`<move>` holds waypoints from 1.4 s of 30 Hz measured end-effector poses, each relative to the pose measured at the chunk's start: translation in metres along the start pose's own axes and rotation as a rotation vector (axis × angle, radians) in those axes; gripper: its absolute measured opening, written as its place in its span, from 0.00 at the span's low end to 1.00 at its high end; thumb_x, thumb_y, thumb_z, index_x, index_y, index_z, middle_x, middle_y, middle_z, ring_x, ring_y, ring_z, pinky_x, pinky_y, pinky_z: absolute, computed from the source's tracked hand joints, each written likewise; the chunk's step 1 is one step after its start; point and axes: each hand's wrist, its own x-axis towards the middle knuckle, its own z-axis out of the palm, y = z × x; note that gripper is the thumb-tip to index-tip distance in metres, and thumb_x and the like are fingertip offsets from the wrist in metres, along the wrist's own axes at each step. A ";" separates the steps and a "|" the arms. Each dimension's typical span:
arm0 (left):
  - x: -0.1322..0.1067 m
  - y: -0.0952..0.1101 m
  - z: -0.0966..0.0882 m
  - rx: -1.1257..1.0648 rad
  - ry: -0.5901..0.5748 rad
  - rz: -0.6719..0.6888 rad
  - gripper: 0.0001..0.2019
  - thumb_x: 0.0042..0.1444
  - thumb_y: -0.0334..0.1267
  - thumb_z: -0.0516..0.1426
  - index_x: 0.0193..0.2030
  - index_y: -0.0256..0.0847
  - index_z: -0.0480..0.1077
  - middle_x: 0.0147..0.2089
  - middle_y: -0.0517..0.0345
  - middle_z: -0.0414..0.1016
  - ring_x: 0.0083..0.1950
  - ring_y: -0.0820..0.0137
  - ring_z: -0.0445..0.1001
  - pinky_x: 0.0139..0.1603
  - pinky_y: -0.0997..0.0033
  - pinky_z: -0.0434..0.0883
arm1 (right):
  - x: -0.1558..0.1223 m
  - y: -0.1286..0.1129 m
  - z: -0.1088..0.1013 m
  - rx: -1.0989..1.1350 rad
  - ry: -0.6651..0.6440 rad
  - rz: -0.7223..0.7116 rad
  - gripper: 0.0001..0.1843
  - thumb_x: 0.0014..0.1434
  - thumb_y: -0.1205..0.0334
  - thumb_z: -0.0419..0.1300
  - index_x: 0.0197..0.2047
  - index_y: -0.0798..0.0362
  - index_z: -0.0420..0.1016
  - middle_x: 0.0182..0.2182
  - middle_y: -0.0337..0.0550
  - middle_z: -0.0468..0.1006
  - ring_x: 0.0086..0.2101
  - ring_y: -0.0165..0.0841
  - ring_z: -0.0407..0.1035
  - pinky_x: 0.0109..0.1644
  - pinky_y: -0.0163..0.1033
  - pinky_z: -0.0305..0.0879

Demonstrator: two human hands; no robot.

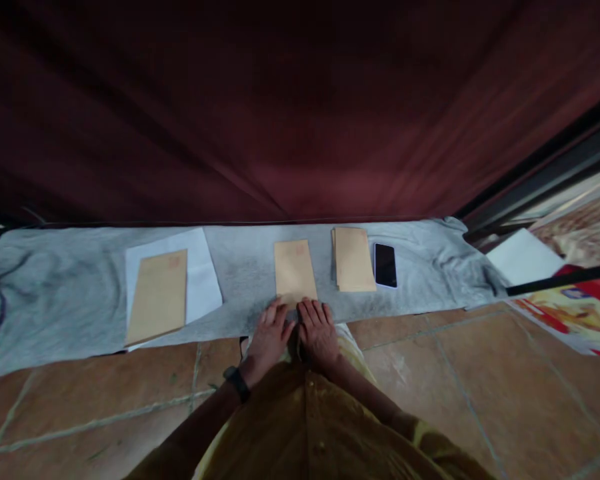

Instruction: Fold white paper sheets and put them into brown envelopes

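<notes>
A tan paper envelope (295,268) with a small reddish mark near its top right lies on the grey cloth in front of me. My left hand (271,331) rests at its lower left edge, fingers stretched out. At the lower right edge lies my right hand (318,330), its fingers laid flat and slightly apart. Both hands touch the envelope's near end and cover part of it. To the right is a small stack of tan envelopes (354,260). More tan envelopes (159,293) lie at the left, over white paper (203,283).
A phone (385,265) with a dark screen lies beside the right stack. Grey cloth (245,267) covers the narrow surface, backed by a dark red curtain (300,133). A colourful printed box or sheet (575,307) is at the far right. Tiled floor (405,360) shows below.
</notes>
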 end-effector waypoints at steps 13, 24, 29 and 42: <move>0.062 0.017 -0.030 -0.266 -0.150 -0.622 0.16 0.57 0.39 0.61 0.51 0.35 0.68 0.40 0.48 0.78 0.41 0.62 0.76 0.39 0.68 0.65 | 0.002 -0.002 -0.005 0.008 0.042 -0.017 0.31 0.69 0.63 0.54 0.72 0.56 0.57 0.70 0.53 0.62 0.69 0.44 0.53 0.73 0.57 0.47; 0.064 0.010 -0.031 -0.543 -0.176 -0.649 0.10 0.50 0.41 0.61 0.26 0.44 0.64 0.19 0.65 0.66 0.22 0.71 0.66 0.26 0.72 0.57 | 0.018 0.000 -0.013 0.091 0.026 0.012 0.23 0.69 0.63 0.55 0.65 0.55 0.67 0.64 0.51 0.69 0.63 0.43 0.61 0.70 0.55 0.56; 0.061 0.019 -0.036 -1.009 -0.163 -0.694 0.17 0.42 0.46 0.65 0.36 0.40 0.70 0.22 0.64 0.72 0.22 0.73 0.67 0.24 0.73 0.61 | 0.027 -0.009 -0.022 0.032 -0.017 0.020 0.23 0.70 0.62 0.54 0.66 0.54 0.67 0.62 0.52 0.71 0.55 0.43 0.68 0.59 0.48 0.68; 0.065 0.048 -0.053 -1.271 -0.103 -0.750 0.34 0.49 0.63 0.64 0.54 0.39 0.73 0.43 0.50 0.81 0.42 0.64 0.80 0.40 0.67 0.74 | 0.061 0.011 -0.076 0.529 0.332 0.322 0.16 0.71 0.61 0.50 0.50 0.51 0.79 0.41 0.46 0.77 0.39 0.34 0.74 0.42 0.35 0.76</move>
